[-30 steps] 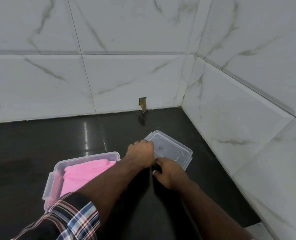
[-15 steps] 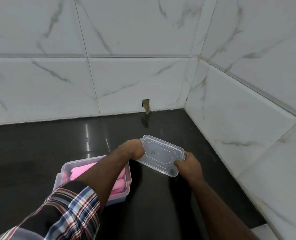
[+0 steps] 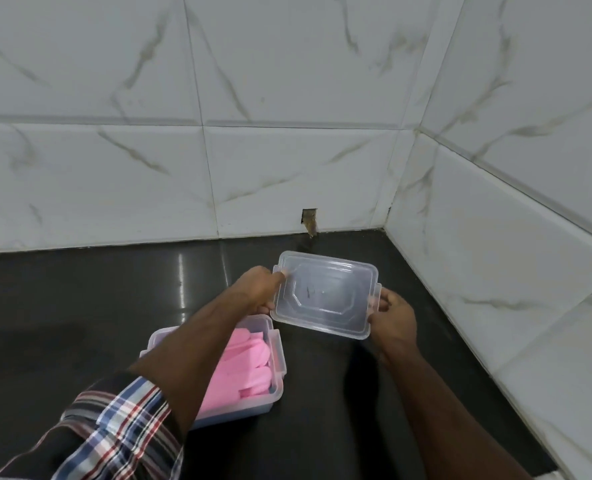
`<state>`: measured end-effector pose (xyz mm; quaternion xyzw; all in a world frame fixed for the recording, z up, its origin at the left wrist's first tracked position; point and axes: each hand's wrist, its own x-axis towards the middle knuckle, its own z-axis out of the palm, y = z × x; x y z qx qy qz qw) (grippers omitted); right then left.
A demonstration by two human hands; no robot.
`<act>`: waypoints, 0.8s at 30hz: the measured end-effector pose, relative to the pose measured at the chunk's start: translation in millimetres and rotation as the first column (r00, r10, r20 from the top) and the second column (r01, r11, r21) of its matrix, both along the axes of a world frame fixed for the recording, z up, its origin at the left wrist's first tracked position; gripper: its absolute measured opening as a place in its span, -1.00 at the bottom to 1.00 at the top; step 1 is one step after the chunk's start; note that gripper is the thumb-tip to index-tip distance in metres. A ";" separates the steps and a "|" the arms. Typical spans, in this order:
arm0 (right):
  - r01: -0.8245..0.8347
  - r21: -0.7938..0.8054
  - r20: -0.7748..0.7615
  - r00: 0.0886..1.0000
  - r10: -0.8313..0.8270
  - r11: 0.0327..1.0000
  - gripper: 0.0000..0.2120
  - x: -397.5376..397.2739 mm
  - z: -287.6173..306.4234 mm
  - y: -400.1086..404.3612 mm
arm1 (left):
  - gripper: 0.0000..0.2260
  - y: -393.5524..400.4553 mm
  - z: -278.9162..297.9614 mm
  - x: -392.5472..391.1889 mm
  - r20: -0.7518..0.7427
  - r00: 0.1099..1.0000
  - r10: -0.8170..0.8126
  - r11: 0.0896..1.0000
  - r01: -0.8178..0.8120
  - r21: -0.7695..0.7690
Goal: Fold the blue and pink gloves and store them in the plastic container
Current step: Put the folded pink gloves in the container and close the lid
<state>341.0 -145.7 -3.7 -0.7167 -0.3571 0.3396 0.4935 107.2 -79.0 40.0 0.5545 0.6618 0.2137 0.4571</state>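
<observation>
Pink gloves (image 3: 249, 365) lay folded inside the clear plastic container (image 3: 278, 362), which sat open on the dark glossy counter (image 3: 80, 306), low and left of centre in the head view; no blue glove could be made out, since the left forearm crossed over much of the box. Above and to the right of the container, the transparent lid (image 3: 324, 294) was held off the counter, roughly level and tilted slightly, its near left corner just above the container's far right corner. The left hand (image 3: 258, 289) gripped the lid's left edge, thumb on top near the far left corner, fingers curled beneath. The right hand (image 3: 391, 317) pinched the right edge beside the side latch tab. A plaid sleeve (image 3: 114, 434) covered the left upper forearm. White marble-patterned wall tiles (image 3: 287, 116) met in a corner behind, with a small chipped notch (image 3: 309, 221) at the base of the back wall.
</observation>
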 end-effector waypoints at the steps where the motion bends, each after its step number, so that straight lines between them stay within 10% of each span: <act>1: -0.005 0.018 0.017 1.000 0.005 1.000 -0.74 -6.5 5.6 1.3 | -0.58 -0.8 1.7 -7.7 0.076 0.995 0.066 0.998 -0.066 0.003; 8: -0.245 0.073 0.125 0.964 0.235 0.967 -0.67 -60.2 31.8 3.0 | -0.64 -28.0 14.2 -86.0 0.499 0.790 0.357 0.923 -0.379 -0.059; 11: -0.412 0.065 0.030 0.911 0.411 0.909 -0.57 -87.1 44.0 -5.2 | -0.95 -48.7 10.0 -116.1 0.379 0.864 0.331 0.912 -0.396 0.107; 17: -0.474 0.053 -0.215 0.854 0.474 0.879 -0.57 -118.1 46.5 -22.4 | -0.78 -88.9 -1.0 -149.3 0.093 0.920 0.381 0.885 -0.392 0.252; 24: -0.347 -0.015 -0.012 0.938 0.346 0.938 -0.89 -140.9 26.0 -42.3 | -0.77 -120.4 -4.8 -153.3 -0.085 0.926 0.368 0.871 -0.312 0.379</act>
